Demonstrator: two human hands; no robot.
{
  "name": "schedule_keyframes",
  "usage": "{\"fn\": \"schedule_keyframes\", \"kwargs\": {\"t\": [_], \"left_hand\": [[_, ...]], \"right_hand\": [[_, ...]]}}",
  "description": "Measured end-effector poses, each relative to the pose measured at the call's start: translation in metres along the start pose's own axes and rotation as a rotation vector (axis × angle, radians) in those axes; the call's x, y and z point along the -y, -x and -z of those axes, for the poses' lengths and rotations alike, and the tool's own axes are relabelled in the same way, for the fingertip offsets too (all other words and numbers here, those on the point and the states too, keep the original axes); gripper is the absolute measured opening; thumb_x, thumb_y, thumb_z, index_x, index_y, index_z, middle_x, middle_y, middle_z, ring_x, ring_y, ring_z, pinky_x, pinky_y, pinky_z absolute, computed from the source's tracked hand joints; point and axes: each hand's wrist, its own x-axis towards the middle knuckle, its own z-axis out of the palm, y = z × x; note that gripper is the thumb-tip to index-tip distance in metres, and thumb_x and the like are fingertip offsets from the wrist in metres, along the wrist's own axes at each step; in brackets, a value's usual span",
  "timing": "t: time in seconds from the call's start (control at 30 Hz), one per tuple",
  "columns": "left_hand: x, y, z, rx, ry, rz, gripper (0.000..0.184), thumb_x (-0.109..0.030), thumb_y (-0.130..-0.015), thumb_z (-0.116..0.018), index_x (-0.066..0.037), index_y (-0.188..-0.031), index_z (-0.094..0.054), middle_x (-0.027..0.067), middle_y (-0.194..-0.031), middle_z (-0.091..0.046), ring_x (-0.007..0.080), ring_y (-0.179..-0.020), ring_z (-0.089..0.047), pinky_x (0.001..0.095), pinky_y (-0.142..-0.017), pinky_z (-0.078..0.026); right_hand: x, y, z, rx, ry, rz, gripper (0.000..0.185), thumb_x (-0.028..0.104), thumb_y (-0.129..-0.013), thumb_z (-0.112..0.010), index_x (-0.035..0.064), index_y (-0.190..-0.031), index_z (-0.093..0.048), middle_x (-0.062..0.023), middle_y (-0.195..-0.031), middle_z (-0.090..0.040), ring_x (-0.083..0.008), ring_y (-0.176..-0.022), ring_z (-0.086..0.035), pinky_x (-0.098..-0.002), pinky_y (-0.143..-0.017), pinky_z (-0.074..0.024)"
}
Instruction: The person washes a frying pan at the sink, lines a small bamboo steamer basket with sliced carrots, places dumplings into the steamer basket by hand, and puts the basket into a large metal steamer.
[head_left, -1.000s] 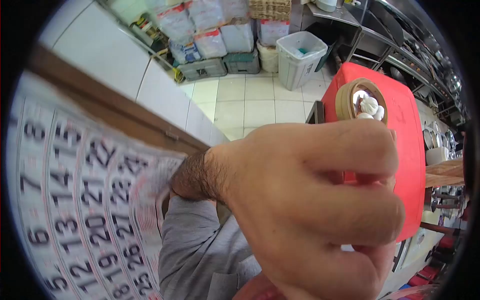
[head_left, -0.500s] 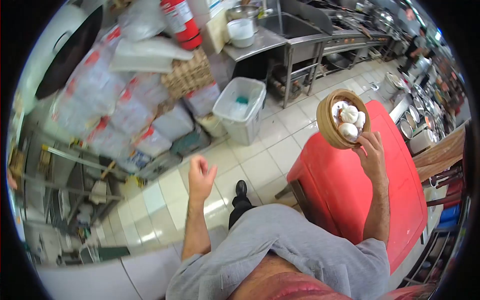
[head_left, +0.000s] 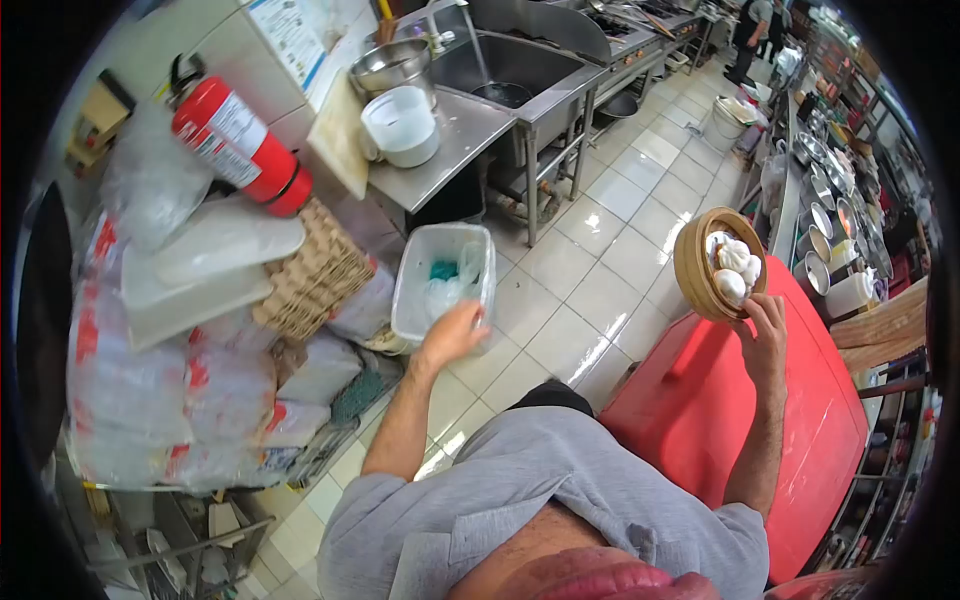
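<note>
Out to the right, my right hand grips the lower rim of a round bamboo steamer basket. Several white pleated buns sit inside it on a pale liner, and the basket is tilted so its contents face me. It hangs over the far corner of a red-topped table. My left hand is in front of my body, its fingers curled with nothing visible in them. From my view it overlaps the lower edge of a white plastic bin with a bag and something green inside.
A fire extinguisher stands among wrapped packages and egg trays on the left. Ahead is a sink with running water. Metal bowls line a counter on the right, and another person stands farther down the tiled aisle.
My view has turned and moved forward along the aisle, so the sink and bin look nearer. My left hand has swung forward and right. The steamer basket stays in my right hand.
</note>
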Motion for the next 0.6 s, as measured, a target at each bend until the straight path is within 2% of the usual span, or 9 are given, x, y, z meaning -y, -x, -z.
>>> {"fn": "schedule_keyframes", "kwargs": {"t": [0.07, 0.13, 0.17, 0.3, 0.37, 0.6], "left_hand": [[-0.014, -0.084, 0.027, -0.095, 0.051, -0.17, 0.027, -0.014, -0.073, -0.067, -0.001, -0.092, -0.052, 0.0138, -0.089, -0.055, 0.0275, -0.081, -0.055, 0.0352, -0.072, -0.045], [-0.013, -0.147, 0.049, -0.082, 0.135, -0.156, 0.025, -0.013, -0.073, -0.067, -0.002, -0.091, -0.054, 0.0115, -0.085, -0.055, 0.022, -0.076, -0.055, 0.0322, -0.068, -0.045], [-0.016, -0.185, 0.055, -0.082, 0.135, -0.159, 0.025, -0.013, -0.073, -0.067, -0.002, -0.091, -0.054, 0.0115, -0.085, -0.055, 0.022, -0.076, -0.055, 0.0322, -0.068, -0.045], [-0.01, -0.312, 0.075, -0.287, 0.181, -0.119, 0.025, -0.014, -0.074, -0.069, 0.0, -0.091, -0.056, 0.0097, -0.084, -0.056, 0.0162, -0.067, -0.054, 0.0287, -0.063, -0.046], [0.006, -0.361, 0.082, -0.307, 0.229, -0.052, 0.025, -0.014, -0.075, -0.068, 0.001, -0.091, -0.056, 0.0082, -0.081, -0.057, 0.014, -0.066, -0.053, 0.0275, -0.063, -0.046], [0.014, -0.521, 0.044, -0.292, 0.528, -0.005, 0.017, -0.012, -0.079, -0.066, -0.003, -0.09, -0.056, -0.0013, -0.077, -0.055, 0.0062, -0.067, -0.049, 0.0216, -0.061, -0.043]], "right_hand": [[-0.029, -0.024, -0.012, -0.002, 0.038, -0.021, 0.033, -0.004, -0.063, -0.067, 0.0003, -0.095, -0.057, -0.0099, -0.094, -0.055, -0.0291, -0.087, -0.049, -0.0375, -0.073, -0.0439], [-0.037, -0.039, -0.028, -0.003, 0.087, -0.041, 0.033, -0.005, -0.064, -0.067, 0.0002, -0.095, -0.057, -0.0101, -0.094, -0.055, -0.0294, -0.087, -0.049, -0.0376, -0.073, -0.0439], [-0.056, -0.052, -0.031, -0.012, 0.105, -0.031, 0.033, -0.005, -0.063, -0.067, 0.0003, -0.094, -0.056, -0.0102, -0.093, -0.055, -0.0293, -0.086, -0.05, -0.0374, -0.073, -0.0435], [-0.125, -0.11, -0.044, -0.045, 0.157, 0.005, 0.031, -0.007, -0.063, -0.064, -0.0009, -0.093, -0.056, -0.0119, -0.092, -0.055, -0.0308, -0.085, -0.05, -0.038, -0.074, -0.0434], [-0.153, -0.145, -0.052, -0.05, 0.201, 0.015, 0.03, -0.007, -0.063, -0.062, -0.0013, -0.092, -0.056, -0.0121, -0.091, -0.055, -0.0309, -0.084, -0.05, -0.038, -0.073, -0.0434], [-0.261, -0.255, -0.083, -0.103, 0.194, -0.116, 0.031, -0.005, -0.06, -0.064, 0.0014, -0.089, -0.057, -0.0094, -0.09, -0.055, -0.0289, -0.082, -0.049, -0.0374, -0.072, -0.0444]]}}
